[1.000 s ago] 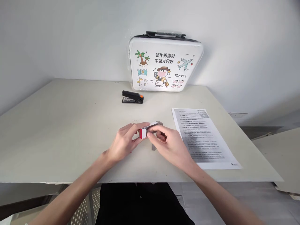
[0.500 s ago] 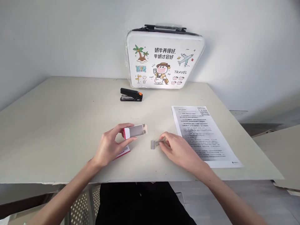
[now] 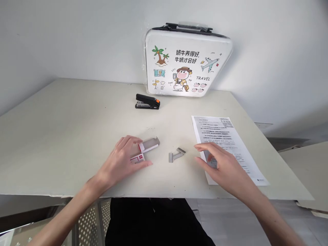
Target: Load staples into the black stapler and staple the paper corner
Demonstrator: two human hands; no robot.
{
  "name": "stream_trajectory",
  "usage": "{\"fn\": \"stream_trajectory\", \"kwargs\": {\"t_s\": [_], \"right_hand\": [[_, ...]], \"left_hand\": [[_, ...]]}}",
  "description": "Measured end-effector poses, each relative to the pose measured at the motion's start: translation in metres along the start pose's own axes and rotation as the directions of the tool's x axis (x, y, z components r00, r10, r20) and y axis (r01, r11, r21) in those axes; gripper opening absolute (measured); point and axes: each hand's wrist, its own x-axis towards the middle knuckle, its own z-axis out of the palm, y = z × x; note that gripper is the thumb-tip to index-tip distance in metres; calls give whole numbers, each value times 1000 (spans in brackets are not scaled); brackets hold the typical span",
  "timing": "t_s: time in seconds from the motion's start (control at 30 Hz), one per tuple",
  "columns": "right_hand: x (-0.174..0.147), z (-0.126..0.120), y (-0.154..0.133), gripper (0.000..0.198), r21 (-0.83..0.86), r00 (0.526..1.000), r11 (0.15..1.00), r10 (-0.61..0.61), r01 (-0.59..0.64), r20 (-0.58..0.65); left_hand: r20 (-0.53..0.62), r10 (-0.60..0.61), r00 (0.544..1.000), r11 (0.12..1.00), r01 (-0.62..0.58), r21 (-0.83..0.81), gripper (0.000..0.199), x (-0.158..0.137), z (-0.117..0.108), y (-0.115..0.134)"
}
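Note:
My left hand hovers over or rests beside a small open carton, its thumb spread away from its fingers. The carton has a grey inside and a white and red end, and lies on the table partly behind my fingers. A white and red printed box part lies under that hand, mostly covered. Between my hands are a few short grey staple strips, loosely touching one another. My right hand is open over the left edge of the printed sheet, thumb and fingers apart, holding nothing.
A black stapler with an orange button stands farther back on the table. Behind it, a white cartoon-printed case with a black handle leans against the wall. The table's front edge runs just before my lap.
My right hand has let go of a staple strip and drawn back to the right. My left hand has lowered the carton to the table and loosened its fingers. The view has shifted slightly.

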Motion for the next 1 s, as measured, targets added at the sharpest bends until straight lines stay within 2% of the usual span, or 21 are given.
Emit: {"fn": "stream_trajectory", "kwargs": {"t_s": [0.1,0.2,0.3,0.4,0.5,0.6,0.7,0.8,0.9,1.0], "right_hand": [[8,9,-9,23,32,995,995,-90,89,30],[31,28,-30,34,83,952,950,-303,300,32],[62,50,-52,46,123,866,867,-494,484,77],[89,69,-68,52,148,799,811,-583,565,145],[103,85,-84,50,172,764,787,-617,593,190],[110,103,-102,52,150,784,805,-593,574,181],[117,124,-119,51,51,799,813,-580,580,161],[125,138,-130,35,-27,777,788,-599,615,195],[126,139,-132,23,-21,772,791,-589,611,238],[115,127,-124,22,61,784,804,-591,591,189]], "left_hand": [[-14,-23,1000,994,24,104,50,-18,-7,-1],[-29,-46,999,995,48,88,38,-31,-12,-2],[-25,-77,997,995,76,-59,39,-40,-21,-3],[17,-119,993,940,118,-320,42,-51,-31,-5],[10,-138,990,842,123,-526,44,-65,-37,-8],[-24,-152,988,809,110,-577,46,-79,-39,-11],[-42,-149,988,820,100,-563,44,-90,-41,-11],[-48,-185,982,856,137,-498,42,-99,-45,-8],[-105,-274,956,886,208,-414,40,-107,-50,-7],[-238,-349,907,906,261,-335,38,-114,-51,-7]]}}
